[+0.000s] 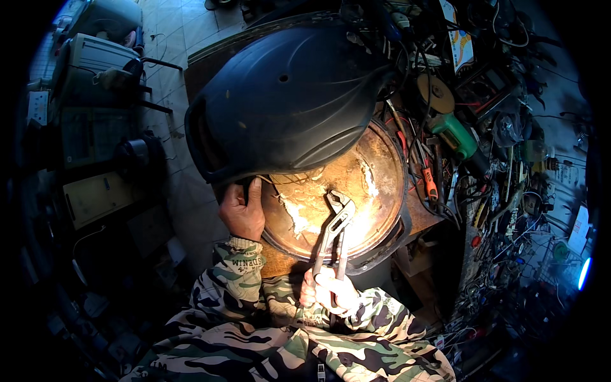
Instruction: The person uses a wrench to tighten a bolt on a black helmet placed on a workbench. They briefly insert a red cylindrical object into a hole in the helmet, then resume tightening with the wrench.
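In my right hand [329, 291] are the handles of a pair of slip-joint pliers [340, 224]. Their jaws lie over the inside of a round, brown, stained metal pan or cover [386, 191], with pale ragged material and thin wires across it. My left hand [243, 210] is at the pan's left rim, its thumb up against the lower edge of a large black moulded plastic shell [286, 95]; its fingers are partly hidden, so its exact hold is unclear. The shell covers the upper part of the pan. A bright light falls on the pan around the pliers.
A green angle grinder [453, 133] with a tan disc lies to the right, near a red-handled screwdriver [429, 184] and a multimeter [484, 86]. Cables and small tools crowd the right side. The wooden bench [277, 260] shows under the pan. Cabinets stand at the left.
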### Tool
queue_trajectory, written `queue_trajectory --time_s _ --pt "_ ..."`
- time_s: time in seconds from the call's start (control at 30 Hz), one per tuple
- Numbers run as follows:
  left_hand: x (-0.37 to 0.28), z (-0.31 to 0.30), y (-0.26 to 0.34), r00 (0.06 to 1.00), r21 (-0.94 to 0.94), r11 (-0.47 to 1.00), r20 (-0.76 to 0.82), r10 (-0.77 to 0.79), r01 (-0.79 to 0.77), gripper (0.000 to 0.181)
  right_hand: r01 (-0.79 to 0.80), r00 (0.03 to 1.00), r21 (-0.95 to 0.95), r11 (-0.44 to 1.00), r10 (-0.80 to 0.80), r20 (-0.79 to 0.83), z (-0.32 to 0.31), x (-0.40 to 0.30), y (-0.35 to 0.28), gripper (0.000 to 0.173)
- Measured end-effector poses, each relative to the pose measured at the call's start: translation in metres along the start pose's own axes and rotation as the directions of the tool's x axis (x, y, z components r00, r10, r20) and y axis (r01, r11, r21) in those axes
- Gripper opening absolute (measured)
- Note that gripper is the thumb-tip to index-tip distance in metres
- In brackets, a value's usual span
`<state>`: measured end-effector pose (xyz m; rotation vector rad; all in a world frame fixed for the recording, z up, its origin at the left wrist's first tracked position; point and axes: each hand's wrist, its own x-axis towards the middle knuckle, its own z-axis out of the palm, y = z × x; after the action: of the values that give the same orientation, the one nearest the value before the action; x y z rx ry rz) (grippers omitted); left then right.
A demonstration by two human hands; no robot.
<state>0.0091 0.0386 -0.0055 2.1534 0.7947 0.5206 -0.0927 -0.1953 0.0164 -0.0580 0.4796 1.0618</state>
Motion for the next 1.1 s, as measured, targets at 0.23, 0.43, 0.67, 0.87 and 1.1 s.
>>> queue_trajectory --time_s 0.23,0.43,0.67,0.87,1.1 --pt "-0.001 0.000 -0.001 1.000 0.015 1.000 -0.010 0.019 -0.019 0.039 0.067 0.996 0.010 0.998 -0.068 0.049 0.005 0.015 0.013 0.025" --pt "-0.003 0.000 0.004 1.000 -0.001 1.000 -0.006 0.026 -0.026 0.034 0.175 0.983 0.098 0.980 -0.180 0.046 0.016 0.037 0.036 0.027" --pt "-0.005 0.005 -0.003 0.998 -0.106 0.994 -0.050 0.035 -0.040 0.029 0.231 0.966 0.110 0.967 -0.241 0.091 0.015 0.059 0.052 0.026" --pt "-0.006 0.002 -0.002 1.000 -0.007 1.000 -0.012 -0.018 0.018 0.032 0.279 0.958 0.111 0.954 -0.284 0.038 0.026 0.065 0.056 0.026" --pt "-0.003 0.003 -0.003 1.000 -0.058 0.998 -0.003 -0.024 0.024 0.034 0.159 0.985 0.075 0.984 -0.163 0.055 0.015 0.034 0.031 0.023"
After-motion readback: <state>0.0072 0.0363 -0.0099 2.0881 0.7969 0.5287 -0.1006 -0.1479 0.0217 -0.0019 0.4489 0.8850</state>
